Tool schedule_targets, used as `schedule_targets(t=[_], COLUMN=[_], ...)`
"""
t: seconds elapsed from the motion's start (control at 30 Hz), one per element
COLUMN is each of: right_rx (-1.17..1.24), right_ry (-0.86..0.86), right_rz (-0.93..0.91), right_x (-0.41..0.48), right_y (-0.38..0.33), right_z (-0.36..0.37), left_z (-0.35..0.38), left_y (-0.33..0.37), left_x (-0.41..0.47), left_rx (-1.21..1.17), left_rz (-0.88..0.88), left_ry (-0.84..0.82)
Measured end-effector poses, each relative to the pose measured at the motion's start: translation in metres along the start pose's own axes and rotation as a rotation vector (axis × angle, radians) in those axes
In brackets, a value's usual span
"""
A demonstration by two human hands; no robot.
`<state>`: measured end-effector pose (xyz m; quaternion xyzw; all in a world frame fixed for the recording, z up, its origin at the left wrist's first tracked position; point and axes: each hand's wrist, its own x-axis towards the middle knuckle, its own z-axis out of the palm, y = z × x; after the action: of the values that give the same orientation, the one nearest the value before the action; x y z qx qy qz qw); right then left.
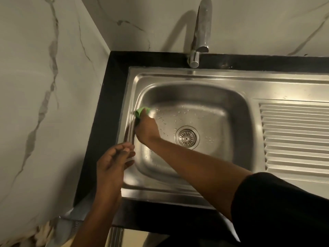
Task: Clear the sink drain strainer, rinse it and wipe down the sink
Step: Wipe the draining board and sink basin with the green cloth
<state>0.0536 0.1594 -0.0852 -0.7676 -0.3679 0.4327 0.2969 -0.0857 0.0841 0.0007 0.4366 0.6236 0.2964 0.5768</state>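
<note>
A stainless steel sink [231, 97] lies below me, its basin speckled with water drops. The round metal drain strainer [186, 137] sits in the drain at the basin's centre. My right hand [146, 127] reaches across the basin and is shut on a green cloth [139, 111], pressing it against the basin's left wall near the rim. My left hand [114, 161] hovers over the sink's left rim with fingers loosely curled and apart, holding nothing.
A chrome tap [201, 32] rises behind the sink, its spout over the back rim; no water runs. A ribbed draining board [295, 136] lies to the right. Black countertop [106, 104] frames the sink, with marble walls behind and left.
</note>
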Motion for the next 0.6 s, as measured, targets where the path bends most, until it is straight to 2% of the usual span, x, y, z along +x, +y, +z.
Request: schedule_targets(t=[0.17, 0.3, 0.37, 0.47, 0.53, 0.6], right_rx=[-0.383, -0.337, -0.079, 0.449, 0.657, 0.821], right_ry=[-0.506, -0.59, -0.517, -0.218, -0.038, 0.063], right_rz=[0.046, 0.178, 0.357, 0.595, 0.612, 0.604], right_x=[-0.07, -0.063, -0.04, 0.007, 0.035, 0.052], right_y=[0.039, 0.032, 0.026, 0.014, -0.007, -0.025], right_z=[0.006, 0.0, -0.003, -0.009, -0.03, -0.054], left_z=[-0.007, -0.011, -0.011, -0.009, -0.008, -0.008], left_y=[0.004, 0.008, 0.008, 0.005, 0.004, 0.003], left_x=[0.009, 0.011, 0.011, 0.01, 0.009, 0.009], left_rx=[-0.009, 0.001, 0.003, -0.002, 0.008, 0.018], left_rz=[-0.012, -0.005, 0.004, 0.01, 0.007, -0.003], left_ry=[-0.003, -0.024, -0.036, -0.037, -0.049, -0.064])
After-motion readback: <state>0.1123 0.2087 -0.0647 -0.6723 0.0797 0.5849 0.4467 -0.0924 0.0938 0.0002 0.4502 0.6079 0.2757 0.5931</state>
